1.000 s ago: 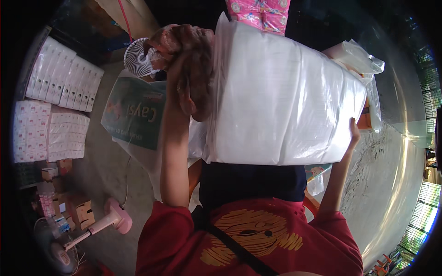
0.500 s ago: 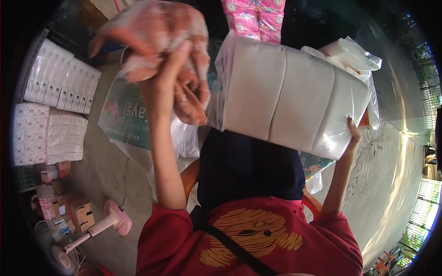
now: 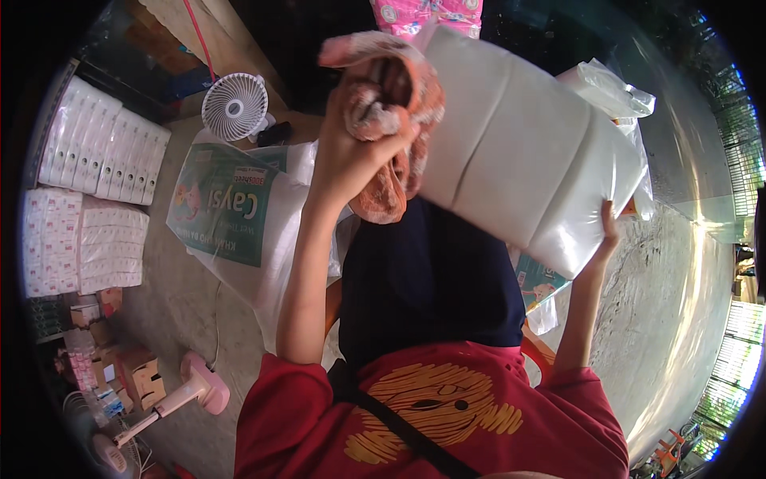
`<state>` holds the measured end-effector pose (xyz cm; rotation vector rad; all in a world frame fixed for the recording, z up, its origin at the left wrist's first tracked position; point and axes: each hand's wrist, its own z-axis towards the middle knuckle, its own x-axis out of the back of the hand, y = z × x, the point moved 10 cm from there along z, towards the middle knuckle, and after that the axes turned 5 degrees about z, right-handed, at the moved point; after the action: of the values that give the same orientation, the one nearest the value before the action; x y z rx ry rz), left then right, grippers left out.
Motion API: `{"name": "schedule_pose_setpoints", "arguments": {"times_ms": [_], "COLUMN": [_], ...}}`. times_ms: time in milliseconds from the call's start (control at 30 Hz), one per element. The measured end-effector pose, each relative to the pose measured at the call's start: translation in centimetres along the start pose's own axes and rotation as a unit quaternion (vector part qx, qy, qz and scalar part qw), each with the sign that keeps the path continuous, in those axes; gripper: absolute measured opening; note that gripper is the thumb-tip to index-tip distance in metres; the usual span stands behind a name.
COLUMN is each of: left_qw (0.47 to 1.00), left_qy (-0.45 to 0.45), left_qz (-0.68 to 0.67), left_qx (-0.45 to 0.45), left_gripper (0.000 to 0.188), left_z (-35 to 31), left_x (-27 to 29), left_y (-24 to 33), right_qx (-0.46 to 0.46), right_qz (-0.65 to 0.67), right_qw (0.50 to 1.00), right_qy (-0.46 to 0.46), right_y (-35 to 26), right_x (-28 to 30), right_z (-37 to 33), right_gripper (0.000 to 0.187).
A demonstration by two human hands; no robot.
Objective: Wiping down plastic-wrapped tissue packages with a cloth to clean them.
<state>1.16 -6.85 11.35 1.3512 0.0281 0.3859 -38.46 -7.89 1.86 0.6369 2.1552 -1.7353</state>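
A bunched orange-red and white cloth (image 3: 423,88) is in my left hand (image 3: 355,160), its fingers closed around it and one end hanging down. The cloth overlaps the left end of a long white pack (image 3: 519,136) in clear plastic, with crosswise grooves dividing it into sections. My right hand (image 3: 610,227) grips the pack's lower right end, and the pack slants downward to the right above my lap. What touches its far side is hidden.
Printed plastic bags (image 3: 223,199) lie to the left, near a small round fan (image 3: 234,106). White wrapped packs (image 3: 96,144) are stacked at far left. A pink stand (image 3: 191,387) and cardboard boxes (image 3: 142,375) are at lower left. Pink packs (image 3: 431,14) stand ahead.
My left hand has brought the cloth rightward and down against the pack's left end, uncovering the round fan. The pack tilts more steeply, still in my right hand.
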Motion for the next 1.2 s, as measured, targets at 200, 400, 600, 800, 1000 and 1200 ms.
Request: {"name": "schedule_pose_setpoints", "arguments": {"times_ms": [200, 400, 600, 800, 1000, 1200], "left_qw": [0.975, 0.971, 0.916, 0.926, 0.890, 0.937], "left_qy": [0.139, 0.181, 0.032, 0.106, 0.285, 0.042], "left_qz": [-0.169, 0.129, 0.229, 0.284, 0.342, 0.265], "left_qx": [0.037, -0.087, -0.328, -0.223, -0.098, -0.222], "left_gripper": [0.020, 0.050, 0.053, 0.044, 0.049, 0.046], "left_z": [-0.2, -0.3, -8.2, -3.5, -1.3, -7.0], "left_x": [4.3, 2.6, -11.5, -5.6, 3.8, -10.3], "left_y": [-1.0, 2.8, 9.7, 5.0, 1.6, 6.0], "right_qx": [-0.097, -0.066, -0.045, -0.075, -0.049, -0.043], "right_qz": [0.016, 0.009, 0.096, 0.065, 0.128, 0.206], "right_qw": [0.989, 0.997, 0.993, 0.989, 0.986, 0.968], "right_qy": [-0.111, -0.030, -0.049, -0.110, -0.099, -0.137], "right_y": [3.0, 4.0, 8.7, 7.2, 5.7, 7.0], "right_x": [-1.2, -2.3, -4.5, -4.2, -4.2, -3.3], "right_z": [-0.4, -1.4, -1.8, -2.8, -2.2, -1.1], "right_gripper": [0.080, 0.076, 0.075, 0.068, 0.065, 0.059]}}
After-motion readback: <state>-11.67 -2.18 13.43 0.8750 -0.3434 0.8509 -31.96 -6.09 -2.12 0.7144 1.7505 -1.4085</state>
